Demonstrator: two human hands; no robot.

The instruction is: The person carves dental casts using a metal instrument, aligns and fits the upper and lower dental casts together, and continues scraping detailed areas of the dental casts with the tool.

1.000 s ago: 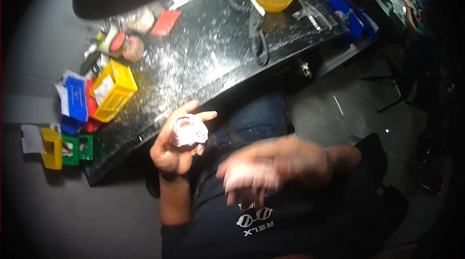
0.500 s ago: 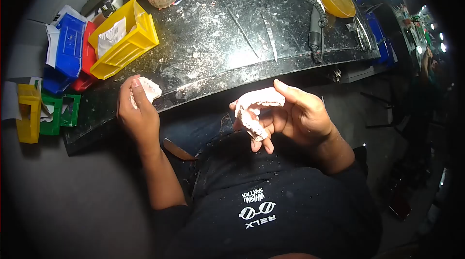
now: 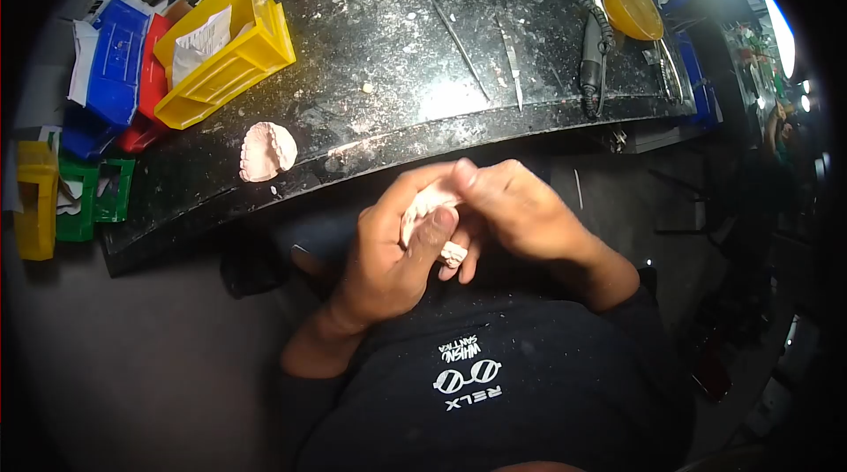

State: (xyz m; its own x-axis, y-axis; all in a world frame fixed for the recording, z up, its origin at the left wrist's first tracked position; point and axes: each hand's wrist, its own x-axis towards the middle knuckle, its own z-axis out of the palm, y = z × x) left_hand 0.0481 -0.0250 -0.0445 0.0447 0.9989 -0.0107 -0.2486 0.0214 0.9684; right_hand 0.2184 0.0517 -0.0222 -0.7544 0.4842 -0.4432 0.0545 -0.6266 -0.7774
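Note:
A horseshoe-shaped pinkish-white dental cast (image 3: 428,201) is held between my two hands, in front of my shirt and below the bench edge. My left hand (image 3: 388,251) is closed round its left side, thumb pressed over the inner part. On the other side my right hand (image 3: 529,216) grips it, with its thumb at the upper rim and fingertips showing underneath. Both hands hide much of the cast. A second dental cast (image 3: 267,152), with an arch of teeth, lies on the bench near its front edge, apart from my hands.
On the dusty black bench (image 3: 379,57) lie a thin metal tool (image 3: 459,47), a knife-like tool (image 3: 510,64) and a corded handpiece (image 3: 591,66). An orange bowl (image 3: 633,7) sits at right. Yellow (image 3: 234,62), blue (image 3: 110,75) and red bins crowd the left.
My left hand has let go of the second cast, now lying on the bench, and has moved right onto the cast in my right hand. The view has shifted slightly.

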